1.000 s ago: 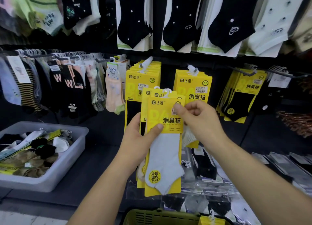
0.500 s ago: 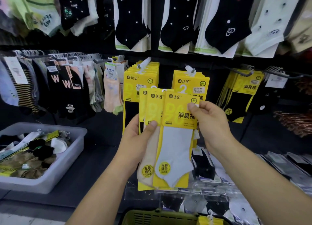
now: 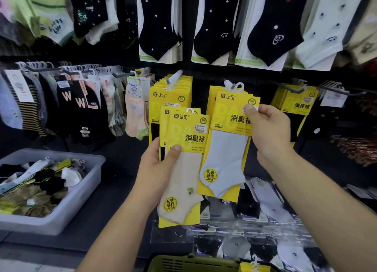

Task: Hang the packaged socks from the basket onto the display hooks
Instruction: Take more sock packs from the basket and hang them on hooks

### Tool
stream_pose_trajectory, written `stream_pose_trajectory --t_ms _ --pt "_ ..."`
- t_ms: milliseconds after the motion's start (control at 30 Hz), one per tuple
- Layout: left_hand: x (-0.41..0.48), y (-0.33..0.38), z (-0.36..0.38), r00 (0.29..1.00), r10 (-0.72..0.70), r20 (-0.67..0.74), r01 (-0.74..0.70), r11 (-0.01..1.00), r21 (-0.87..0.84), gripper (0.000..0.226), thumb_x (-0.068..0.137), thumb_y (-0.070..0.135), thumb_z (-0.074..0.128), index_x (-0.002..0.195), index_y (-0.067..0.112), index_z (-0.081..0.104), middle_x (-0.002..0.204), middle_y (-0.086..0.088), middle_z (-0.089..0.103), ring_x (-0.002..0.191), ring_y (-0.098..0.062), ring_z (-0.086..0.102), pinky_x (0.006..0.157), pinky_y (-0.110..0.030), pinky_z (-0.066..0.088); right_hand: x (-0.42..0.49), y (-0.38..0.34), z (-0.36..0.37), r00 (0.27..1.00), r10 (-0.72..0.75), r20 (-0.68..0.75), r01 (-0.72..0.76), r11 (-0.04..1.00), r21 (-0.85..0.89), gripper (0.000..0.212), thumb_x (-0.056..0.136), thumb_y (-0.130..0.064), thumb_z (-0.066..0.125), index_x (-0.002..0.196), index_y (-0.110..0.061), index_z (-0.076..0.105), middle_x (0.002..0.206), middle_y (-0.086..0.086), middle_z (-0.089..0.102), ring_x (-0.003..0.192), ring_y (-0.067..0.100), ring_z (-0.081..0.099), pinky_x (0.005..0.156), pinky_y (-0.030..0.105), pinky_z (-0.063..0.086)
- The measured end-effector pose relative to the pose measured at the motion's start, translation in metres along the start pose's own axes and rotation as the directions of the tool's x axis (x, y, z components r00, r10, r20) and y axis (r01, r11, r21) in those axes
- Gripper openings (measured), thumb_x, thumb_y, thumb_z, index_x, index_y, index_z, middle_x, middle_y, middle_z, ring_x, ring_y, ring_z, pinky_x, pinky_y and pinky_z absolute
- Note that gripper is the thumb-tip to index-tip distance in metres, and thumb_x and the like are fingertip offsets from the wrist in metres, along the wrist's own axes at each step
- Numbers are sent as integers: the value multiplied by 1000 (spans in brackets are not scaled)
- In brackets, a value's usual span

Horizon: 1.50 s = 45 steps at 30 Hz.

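One wide-angle view, worn on the head, looks forward and a little down at the display hook (image 3: pixel 231 86), close and almost square on. Just below the hook, the left hand (image 3: pixel 157 169) gripping a beige sock pack (image 3: pixel 183 182) and the right hand (image 3: pixel 269 133) pinching a grey sock pack (image 3: pixel 226 155) loom large. Far below the hook, the green basket (image 3: pixel 183 264) is cut by the bottom edge. A grey tub (image 3: pixel 51 224) sits to the hook's lower left.

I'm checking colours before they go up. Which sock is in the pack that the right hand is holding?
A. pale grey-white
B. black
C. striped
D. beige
A: the right hand pinches the grey-white sock pack at its top corner, while the beige sock pack is in the left hand.
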<state>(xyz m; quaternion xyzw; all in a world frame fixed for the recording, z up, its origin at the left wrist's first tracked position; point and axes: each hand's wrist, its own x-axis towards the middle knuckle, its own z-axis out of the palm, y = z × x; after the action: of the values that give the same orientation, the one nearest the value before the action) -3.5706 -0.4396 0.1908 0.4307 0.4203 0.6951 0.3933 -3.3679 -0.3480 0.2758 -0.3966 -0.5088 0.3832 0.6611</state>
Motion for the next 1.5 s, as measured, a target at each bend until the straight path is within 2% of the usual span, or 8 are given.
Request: stream_pose_trajectory --t_ms 400,567,700,867,967,1300,1367,1500 --pt "-1 3 -1 1000 9 15 -9 1000 -16 22 105 20 65 107 38 77 117 2 81 105 -20 79 74 -27 64 5 -3 3 1000 -30 -1 30 999 -19 10 94 -19 69 97 -10 71 74 -10 74 69 -2 70 58 10 50" --pt "-2 3 -2 1000 2 17 -2 1000 -25 21 104 20 66 107 38 77 117 1 81 105 -21 80 75 -29 64 4 1 4 999 -29 16 30 993 -115 13 92 -24 71 99 -12 70 91 5 76 94 20 73 87 34 59" --pt "-1 3 -5 1000 0 10 1 1000 -21 17 104 20 66 117 29 74 117 0 81 105 -22 80 74 -30 65 4 5 1 994 -110 17 111 973 -204 9 91 -26 74 87 -21 67 87 8 74 80 13 71 73 29 57" --pt "-2 3 -4 1000 -7 10 7 1000 -22 17 104 21 66 113 32 75 117 1 81 104 -22 80 74 -30 65 16 12 1 987 -158 -13 143 925 -353 21 88 -35 75 89 -16 68 84 7 70 80 22 67 76 38 57" --pt "-2 2 -3 1000 -2 12 2 1000 10 19 104 21 67 107 37 76 115 1 81 103 -21 80 76 -33 65 23 18 3 986 -163 -23 140 903 -407 25 86 -41 75 87 -18 67 76 -6 64 70 8 60 67 30 51" --pt "-3 -1 1 998 -24 57 23 1000 16 19 105 21 65 108 36 76 116 1 81 105 -23 79 80 -38 66 23 27 10 982 -164 -97 106 894 -436 32 85 -46 74 87 -22 53 76 -10 54 65 2 50 57 20 36" --pt "-2 -1 3 998 -25 64 24 1000 18 20 105 20 65 108 36 76 116 1 81 105 -23 79 81 -38 66 10 24 10 981 -194 -30 164 891 -423 28 88 -44 72 80 -24 53 73 -10 54 62 1 50 57 16 38" --pt "-3 -3 5 997 -27 78 25 999 26 15 103 20 68 111 31 75 114 0 82 103 -23 80 80 -38 67 -14 10 19 952 -178 250 261 899 -351 26 88 -42 72 77 -19 65 66 -15 57 60 -3 50 57 11 42"
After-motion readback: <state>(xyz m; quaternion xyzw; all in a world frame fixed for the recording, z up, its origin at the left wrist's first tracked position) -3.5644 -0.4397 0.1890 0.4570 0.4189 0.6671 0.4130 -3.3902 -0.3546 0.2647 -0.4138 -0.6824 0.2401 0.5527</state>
